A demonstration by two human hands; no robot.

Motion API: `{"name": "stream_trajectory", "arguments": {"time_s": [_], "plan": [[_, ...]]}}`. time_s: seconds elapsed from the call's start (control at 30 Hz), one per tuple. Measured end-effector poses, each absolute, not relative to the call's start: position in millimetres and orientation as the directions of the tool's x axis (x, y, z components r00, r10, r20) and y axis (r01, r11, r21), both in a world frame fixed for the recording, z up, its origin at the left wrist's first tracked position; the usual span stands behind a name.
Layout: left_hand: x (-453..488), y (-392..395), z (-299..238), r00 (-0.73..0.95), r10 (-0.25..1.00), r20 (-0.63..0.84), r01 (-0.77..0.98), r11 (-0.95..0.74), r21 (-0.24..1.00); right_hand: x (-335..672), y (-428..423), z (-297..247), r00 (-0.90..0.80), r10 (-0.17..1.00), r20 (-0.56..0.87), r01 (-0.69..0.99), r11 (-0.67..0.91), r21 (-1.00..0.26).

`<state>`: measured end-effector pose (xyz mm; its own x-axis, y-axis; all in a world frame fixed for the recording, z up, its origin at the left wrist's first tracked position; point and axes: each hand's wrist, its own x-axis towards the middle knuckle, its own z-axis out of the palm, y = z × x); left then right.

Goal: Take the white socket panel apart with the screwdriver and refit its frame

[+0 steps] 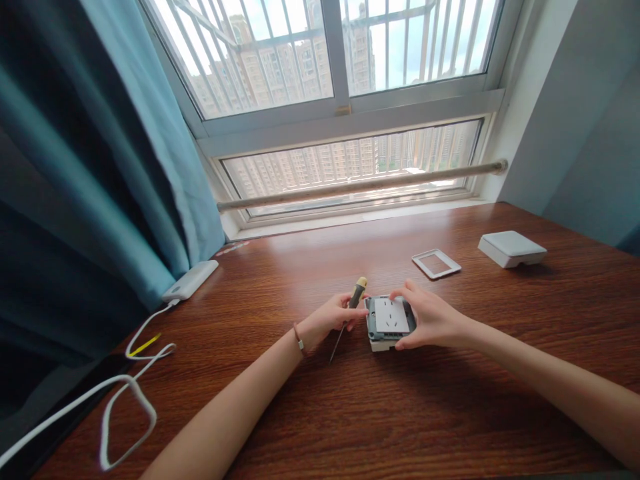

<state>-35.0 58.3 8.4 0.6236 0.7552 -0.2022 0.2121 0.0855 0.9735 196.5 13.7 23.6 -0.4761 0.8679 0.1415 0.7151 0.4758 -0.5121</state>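
Observation:
A wall socket [392, 315] with a white face and a grey frame sits on a white mounting box [382, 346] on the table. My right hand [429, 313] grips the socket from the right, thumb at the near edge and fingers at the far edge. My left hand [341, 312] is closed around a screwdriver [358, 293] with a yellow and grey handle. Its thin shaft slants down towards the tabletop, left of the socket. Fingertips of the left hand reach the socket's left edge; whether they press on it I cannot tell.
Beyond the right hand lies a white cover frame [436, 264]. Farther right is a white box-like switch or socket [512, 248]. A white power strip [191, 281] with a looped white cable [131, 382] and a yellow tie [145, 345] lies on the left, beside the blue curtain [150, 133].

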Motion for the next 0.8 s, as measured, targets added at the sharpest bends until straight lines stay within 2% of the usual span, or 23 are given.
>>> {"name": "stream_trajectory", "arguments": {"time_s": [0.27,0.5,0.8], "plan": [[-38.6,56.5,9.6,0.587,0.782,-0.208,0.209,0.101,0.973,200.6,17.2,24.5,-0.45,0.873,0.189,0.694,0.475,-0.541],[-37.3,53.7,11.7,0.573,0.793,-0.206,0.215,0.097,0.972,212.7,31.9,13.7,-0.486,0.87,0.08,0.719,0.45,-0.53],[-36.3,49.3,18.5,0.583,0.786,-0.204,0.176,0.123,0.977,210.1,28.4,12.8,-0.464,0.874,0.144,0.645,0.445,-0.621]]}}
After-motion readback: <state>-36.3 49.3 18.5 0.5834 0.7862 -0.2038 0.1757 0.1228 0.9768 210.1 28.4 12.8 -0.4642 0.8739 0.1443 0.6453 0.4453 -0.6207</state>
